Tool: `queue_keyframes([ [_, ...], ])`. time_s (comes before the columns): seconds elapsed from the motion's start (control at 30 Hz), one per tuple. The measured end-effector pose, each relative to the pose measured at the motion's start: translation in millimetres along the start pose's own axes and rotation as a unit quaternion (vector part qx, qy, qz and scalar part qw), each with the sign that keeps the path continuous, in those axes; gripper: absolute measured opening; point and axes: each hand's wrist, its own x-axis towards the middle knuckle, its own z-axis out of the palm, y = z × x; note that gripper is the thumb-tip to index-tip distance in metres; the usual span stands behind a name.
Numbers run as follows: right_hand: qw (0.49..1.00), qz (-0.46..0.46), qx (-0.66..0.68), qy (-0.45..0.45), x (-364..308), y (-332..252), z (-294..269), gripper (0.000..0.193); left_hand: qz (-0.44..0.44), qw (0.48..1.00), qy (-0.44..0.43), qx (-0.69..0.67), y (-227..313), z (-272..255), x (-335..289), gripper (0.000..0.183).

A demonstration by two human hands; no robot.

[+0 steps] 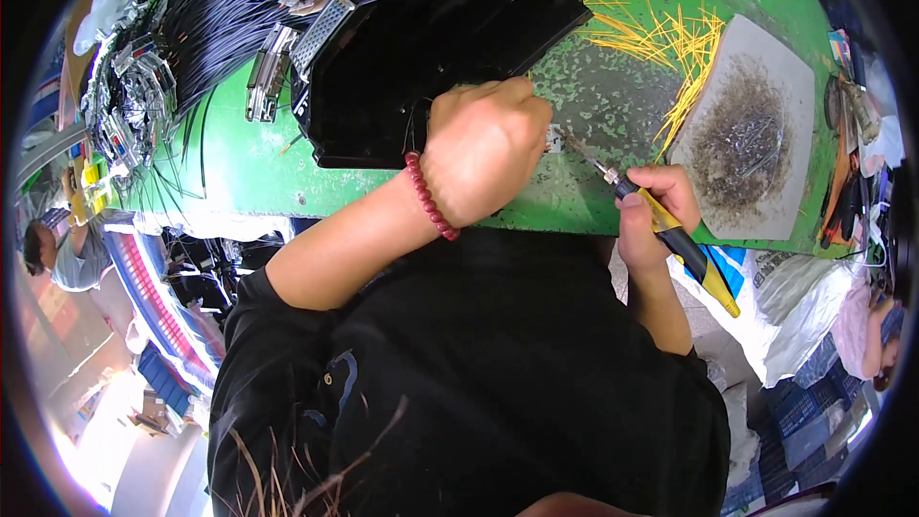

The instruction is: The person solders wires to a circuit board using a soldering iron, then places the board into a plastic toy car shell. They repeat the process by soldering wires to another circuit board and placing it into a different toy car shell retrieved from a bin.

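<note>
My right hand (pixel 654 211) grips a yellow and black soldering iron (pixel 682 247), its metal tip pointing up and left toward my left hand. Curled closed over the green workbench (pixel 603 215), my left hand (pixel 490 139) wears a red beaded bracelet. A small pale piece (pixel 553 140) shows at its fingertips, close to the iron's tip; the fingers hide most of it, so I cannot make out what it is. Just beyond and left of that hand lies a large black plastic housing (pixel 373 86), its dark hollow side facing up. A thin dark wire runs near the wrist.
Cut yellow wires (pixel 684 33) lie scattered at the back right. Beside them is a grey board (pixel 799 86) with dark residue and metal bits. Bundled black cables (pixel 225 14) and metal parts (pixel 129 101) crowd the left. Hand tools (pixel 842 168) line the right edge.
</note>
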Motion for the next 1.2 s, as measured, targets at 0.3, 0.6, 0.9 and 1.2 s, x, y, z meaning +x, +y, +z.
queue_keyframes([
  [0.3,1.0,0.002,-0.015,0.01,2.5,-1.5,4.7,0.024,0.008,1.0,0.003,0.009,0.0,0.5,0.1,0.007],
  [0.6,0.998,0.022,0.012,0.049,-0.3,0.1,4.0,0.023,0.01,1.0,0.002,0.011,-0.7,0.4,-0.2,0.007],
  [0.9,0.999,0.016,0.006,0.039,1.5,-0.7,4.1,0.023,0.015,0.999,-0.033,0.041,3.8,-2.7,4.6,0.011],
  [1.2,1.0,0.003,0.013,0.028,2.9,-1.6,6.0,0.022,0.033,0.993,-0.067,0.09,8.1,-5.2,10.6,0.013],
])
